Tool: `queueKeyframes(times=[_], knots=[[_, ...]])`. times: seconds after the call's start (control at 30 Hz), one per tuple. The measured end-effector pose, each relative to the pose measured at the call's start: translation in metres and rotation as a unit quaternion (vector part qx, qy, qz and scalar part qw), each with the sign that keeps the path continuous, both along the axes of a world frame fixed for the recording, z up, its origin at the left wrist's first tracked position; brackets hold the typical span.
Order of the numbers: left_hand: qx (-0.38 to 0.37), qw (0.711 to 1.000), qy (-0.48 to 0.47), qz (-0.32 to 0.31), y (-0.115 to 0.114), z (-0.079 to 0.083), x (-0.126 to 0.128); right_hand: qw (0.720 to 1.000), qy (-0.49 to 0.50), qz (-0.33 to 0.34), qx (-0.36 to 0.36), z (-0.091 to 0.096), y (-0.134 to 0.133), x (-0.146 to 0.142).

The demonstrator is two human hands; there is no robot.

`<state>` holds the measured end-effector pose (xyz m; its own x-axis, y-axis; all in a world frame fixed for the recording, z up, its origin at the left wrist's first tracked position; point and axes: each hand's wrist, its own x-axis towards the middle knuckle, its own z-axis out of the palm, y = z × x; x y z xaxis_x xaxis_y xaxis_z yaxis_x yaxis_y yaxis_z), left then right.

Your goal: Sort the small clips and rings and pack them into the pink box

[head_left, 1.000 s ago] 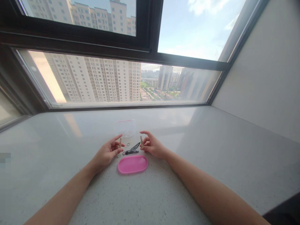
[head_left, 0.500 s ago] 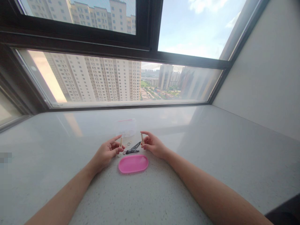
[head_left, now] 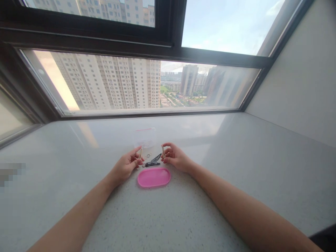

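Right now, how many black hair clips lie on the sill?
2: both black clips lie together between the left hand and right hand, just behind the pink tray.

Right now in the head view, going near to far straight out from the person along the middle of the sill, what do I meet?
Pink oval plastic tray → black metal hair clips → small metal rings → clear plastic zip bag with pink seal → dark window frame.

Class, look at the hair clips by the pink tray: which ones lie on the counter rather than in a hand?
The two black clips, lying between the hands beyond the pink tray; each beige clip is held up in a hand.
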<state>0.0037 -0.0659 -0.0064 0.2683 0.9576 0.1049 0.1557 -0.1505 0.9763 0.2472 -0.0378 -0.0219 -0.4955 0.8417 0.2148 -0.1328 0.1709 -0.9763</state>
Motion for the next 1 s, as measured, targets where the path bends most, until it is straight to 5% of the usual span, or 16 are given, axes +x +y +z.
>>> queueKeyframes(times=[0.43, 1.0], knots=[[0.029, 0.997, 0.061, 0.021, -0.001, 0.003, 0.001, 0.999, 0.041, -0.004, -0.030, 0.004, -0.004, -0.001], [0.001, 0.996, -0.084, 0.031, -0.005, 0.011, 0.007, 0.999, 0.019, -0.005, -0.029, 0.003, -0.003, 0.000]])
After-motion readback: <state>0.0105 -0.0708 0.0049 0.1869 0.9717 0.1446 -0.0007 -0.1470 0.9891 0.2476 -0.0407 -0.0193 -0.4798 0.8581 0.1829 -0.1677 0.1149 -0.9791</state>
